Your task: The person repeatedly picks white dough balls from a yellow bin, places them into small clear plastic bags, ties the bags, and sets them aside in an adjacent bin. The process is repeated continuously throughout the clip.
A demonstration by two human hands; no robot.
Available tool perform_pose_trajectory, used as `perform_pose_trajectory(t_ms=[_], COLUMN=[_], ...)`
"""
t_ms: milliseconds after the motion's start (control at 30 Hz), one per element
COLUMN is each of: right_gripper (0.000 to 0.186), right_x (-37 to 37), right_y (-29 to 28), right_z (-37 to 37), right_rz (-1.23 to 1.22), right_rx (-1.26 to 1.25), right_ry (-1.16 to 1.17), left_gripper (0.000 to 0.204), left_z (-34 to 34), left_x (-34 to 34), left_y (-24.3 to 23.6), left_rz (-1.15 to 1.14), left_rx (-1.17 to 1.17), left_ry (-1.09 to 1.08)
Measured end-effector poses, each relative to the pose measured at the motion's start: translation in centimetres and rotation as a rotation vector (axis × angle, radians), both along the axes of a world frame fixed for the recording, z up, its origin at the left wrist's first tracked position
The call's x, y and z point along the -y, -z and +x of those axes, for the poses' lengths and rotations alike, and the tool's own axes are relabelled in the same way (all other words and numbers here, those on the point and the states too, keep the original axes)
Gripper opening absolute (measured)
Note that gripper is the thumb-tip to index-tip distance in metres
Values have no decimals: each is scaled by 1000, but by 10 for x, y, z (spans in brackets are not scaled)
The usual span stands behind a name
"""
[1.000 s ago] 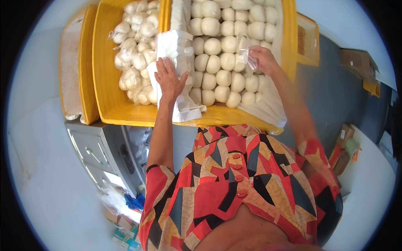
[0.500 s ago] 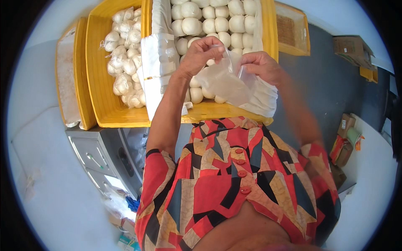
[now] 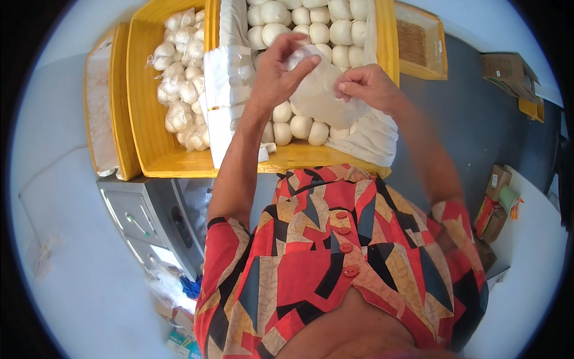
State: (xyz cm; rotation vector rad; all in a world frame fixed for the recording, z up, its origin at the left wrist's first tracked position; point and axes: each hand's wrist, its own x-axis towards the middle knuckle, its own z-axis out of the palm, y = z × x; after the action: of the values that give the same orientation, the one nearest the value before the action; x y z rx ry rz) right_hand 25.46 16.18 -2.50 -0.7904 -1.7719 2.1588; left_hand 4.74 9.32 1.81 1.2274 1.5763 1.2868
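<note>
My left hand (image 3: 280, 70) is above the buns with thumb and fingers spread apart. Beside its thumb hangs a clear plastic bag (image 3: 320, 90); whether the fingers touch the film cannot be made out. My right hand (image 3: 371, 88) is closed, pinching the bag's right side between thumb and fingers. Below both hands, round white buns (image 3: 301, 126), seemingly steamed buns or dough balls, lie in rows on white cloth (image 3: 373, 140) inside a yellow crate (image 3: 388, 36). The bag and hands hide some of them.
Left of it, another yellow crate (image 3: 139, 90) holds several bagged buns (image 3: 179, 116). A stack of clear bags (image 3: 230, 63) lies over the rim between the crates. A grey metal cabinet (image 3: 140, 215) stands lower left. Cardboard boxes (image 3: 508, 72) are at the right.
My left thumb and fingers have gone from a pinch on the bag to spread apart. The bag looks wider and has shifted slightly upward; my right hand keeps its pinch.
</note>
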Motion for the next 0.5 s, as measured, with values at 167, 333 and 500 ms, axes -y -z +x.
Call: perform_pose_trajectory(t_ms=[167, 333, 500], right_gripper=[12, 18, 13], right_x=[8, 25, 27], right_y=[0, 18, 17], right_z=[-4, -26, -33], right_rz=[-6, 4, -253], right_rx=[33, -118, -161], right_ry=[174, 182, 412], left_gripper=[11, 13, 10], left_z=[9, 28, 11], left_x=[32, 45, 51], left_y=[26, 21, 42], left_rz=[178, -293, -195], left_rx=[-5, 184, 550], left_ry=[-269, 55, -133])
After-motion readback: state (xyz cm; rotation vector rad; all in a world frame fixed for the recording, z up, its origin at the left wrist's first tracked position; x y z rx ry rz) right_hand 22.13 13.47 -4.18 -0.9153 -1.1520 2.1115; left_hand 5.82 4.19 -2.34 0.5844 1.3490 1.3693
